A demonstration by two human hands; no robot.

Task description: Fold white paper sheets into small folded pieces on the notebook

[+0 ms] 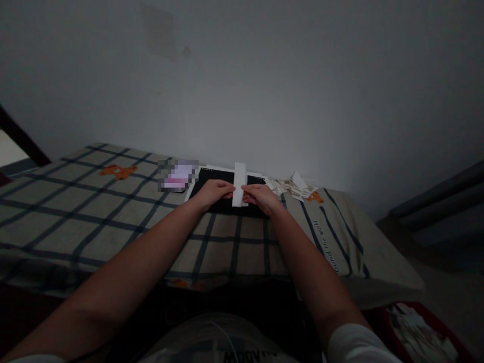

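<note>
Dim room, plain grey-white wall [264, 75] behind everything. Below the wall, a beige cloth with dark blue check lines and small orange bear prints [94, 206], spread over a flat surface that looks like a bed or mattress; not possible to tell for sure. Near edge of the cloth dropping toward the body. At far right, a lower dark ledge, blurred.

Between the two hands, a long narrow white folded paper strip [239, 184]. Long axis running straight away from the body toward the wall, far end pointing at the wall, near end at the level of the fingertips. Lying flat on a black rectangular notebook with a spiral edge [212, 177], which rests on the cloth, close to the wall.

Left hand [212, 192] at the left side of the strip, fingertips touching its near part. Right hand [260, 194] at the right side, fingertips also on the strip. Each grip narrow, fingers curled close together and pinching or pressing the paper edge; which of the two, cannot tell.

Just right of the right hand, a loose pile of small white folded paper pieces [293, 185] on the cloth. Left of the left hand, beyond the notebook corner, a pixelated pink and white thing [177, 175], not readable.
</note>
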